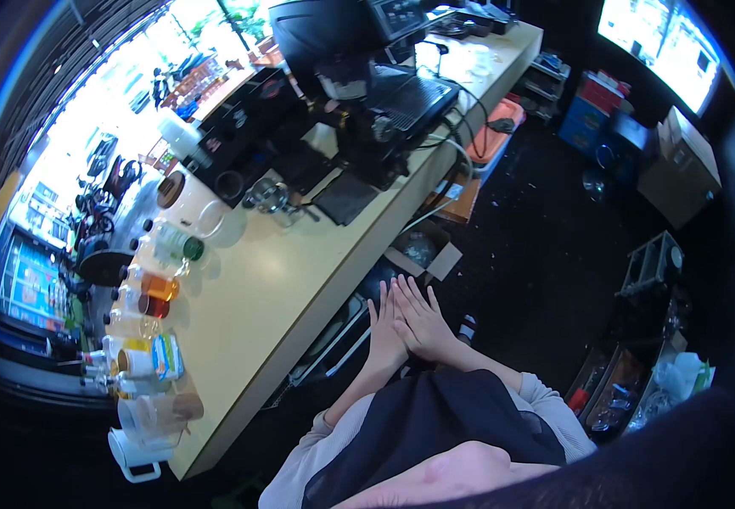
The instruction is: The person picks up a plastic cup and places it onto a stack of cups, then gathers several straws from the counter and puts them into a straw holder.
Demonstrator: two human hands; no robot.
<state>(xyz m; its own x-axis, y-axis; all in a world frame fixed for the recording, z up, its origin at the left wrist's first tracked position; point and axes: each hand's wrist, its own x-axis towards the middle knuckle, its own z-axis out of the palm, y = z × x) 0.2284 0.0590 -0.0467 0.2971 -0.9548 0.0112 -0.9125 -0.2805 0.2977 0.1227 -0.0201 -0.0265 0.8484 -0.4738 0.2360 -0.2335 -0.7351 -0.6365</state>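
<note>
My left hand (382, 332) and my right hand (421, 320) are pressed together, fingers stretched out and slightly spread, with nothing held between them. They hover over the dark floor beside the edge of a long beige counter (300, 288). Both forearms wear light grey sleeves. A dark apron (435, 424) covers my front below the hands. An open cardboard box (423, 250) lies on the floor just beyond my fingertips.
Several bottles and jars (159, 284) with coloured liquids line the counter's far side. A metal jug (270, 197), black coffee machines (249, 127) and a till (401, 93) stand further along. Crates (652, 263) and a cardboard box (681, 161) sit on the floor to the right.
</note>
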